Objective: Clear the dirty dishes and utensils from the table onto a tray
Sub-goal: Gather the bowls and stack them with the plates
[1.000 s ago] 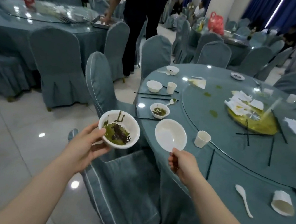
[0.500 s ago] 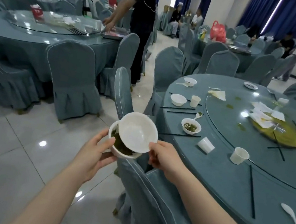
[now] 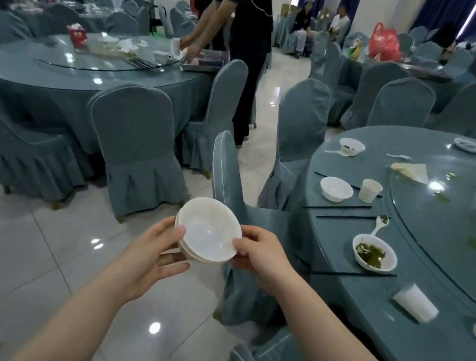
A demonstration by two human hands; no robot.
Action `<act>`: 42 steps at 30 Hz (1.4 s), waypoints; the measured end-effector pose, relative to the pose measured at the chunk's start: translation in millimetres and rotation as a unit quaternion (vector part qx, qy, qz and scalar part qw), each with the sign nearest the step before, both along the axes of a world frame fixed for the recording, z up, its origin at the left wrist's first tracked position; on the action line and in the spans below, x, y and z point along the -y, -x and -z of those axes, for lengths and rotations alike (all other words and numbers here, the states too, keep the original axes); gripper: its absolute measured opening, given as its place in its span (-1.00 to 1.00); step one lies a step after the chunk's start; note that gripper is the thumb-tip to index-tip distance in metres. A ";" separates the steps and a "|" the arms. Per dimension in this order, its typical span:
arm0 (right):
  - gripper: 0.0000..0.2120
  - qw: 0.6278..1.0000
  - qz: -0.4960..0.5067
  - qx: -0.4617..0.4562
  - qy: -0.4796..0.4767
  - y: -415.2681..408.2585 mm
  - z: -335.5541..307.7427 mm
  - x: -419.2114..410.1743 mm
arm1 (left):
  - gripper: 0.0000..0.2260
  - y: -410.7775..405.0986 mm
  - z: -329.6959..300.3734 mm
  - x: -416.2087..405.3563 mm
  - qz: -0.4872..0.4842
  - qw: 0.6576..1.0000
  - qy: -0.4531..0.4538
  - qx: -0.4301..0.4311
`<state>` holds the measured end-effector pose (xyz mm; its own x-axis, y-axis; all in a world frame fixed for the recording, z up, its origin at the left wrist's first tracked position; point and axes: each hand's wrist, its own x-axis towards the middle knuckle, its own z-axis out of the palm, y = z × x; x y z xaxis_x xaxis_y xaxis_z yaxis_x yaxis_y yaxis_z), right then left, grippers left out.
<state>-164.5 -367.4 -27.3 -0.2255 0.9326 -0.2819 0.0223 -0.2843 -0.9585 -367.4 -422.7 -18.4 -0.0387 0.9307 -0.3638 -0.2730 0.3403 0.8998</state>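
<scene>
Two nested white plastic bowls sit tilted above the tiled floor, the top one empty. A white bowl of green leftovers rests on the round teal-clothed table.

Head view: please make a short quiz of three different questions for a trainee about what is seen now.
1. True or false: both hands grip the stacked bowls.
2. Which lies nearest the bowl with green leftovers on the table? A) spoon B) red bag C) tipped cup
3. Fill in: the top bowl of the stack looks ____ inside.

Key:
1. True: left hand and right hand hold opposite rims.
2. A
3. empty
</scene>
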 end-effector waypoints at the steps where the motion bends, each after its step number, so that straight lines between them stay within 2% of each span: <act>1: -0.82 1.000 0.008 -0.009 0.007 3.0 2.2 -12.3 | -0.54 4.4 2.7 -14.8 0.003 1.000 -0.002 0.006; 3: -0.88 0.998 0.042 -0.027 0.034 6.0 5.7 -33.0 | -0.68 9.5 9.6 -41.7 0.010 1.000 0.005 0.019; 7: -0.87 0.994 0.089 -0.018 0.066 1.5 15.4 -66.9 | -0.61 10.2 19.9 -93.8 0.062 0.997 0.027 0.039; 12: -0.91 0.978 0.188 -0.051 0.074 -1.8 18.0 -104.3 | -0.71 2.8 23.6 -171.2 0.122 0.991 0.037 0.029; 17: -0.82 0.952 0.289 -0.084 0.053 -3.9 18.2 -123.1 | -0.67 0.4 14.2 -235.1 0.208 0.977 0.032 0.024; 20: -0.77 0.921 0.370 -0.105 0.064 -8.2 21.3 -129.6 | -0.65 -3.7 10.9 -265.8 0.243 0.969 0.030 0.034; 29: -0.88 0.810 0.560 -0.103 0.139 -73.8 64.0 -120.8 | -0.71 -35.1 18.9 -336.5 0.302 0.952 0.041 0.038; 38: -0.67 0.702 0.648 -0.157 0.251 -162.6 132.2 -169.0 | -0.72 -80.1 39.8 -427.8 0.312 0.949 0.050 0.014; 42: -0.74 0.666 0.692 -0.155 0.230 -182.9 146.0 -192.3 | -0.70 -95.6 50.3 -454.8 0.312 0.948 0.059 0.013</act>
<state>18.4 -175.1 -173.3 0.6475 0.1382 -0.7494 -0.7450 -0.0918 -0.6607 -271.8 32.2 -68.6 0.5164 0.7223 -0.4600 -0.0069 0.5407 0.8412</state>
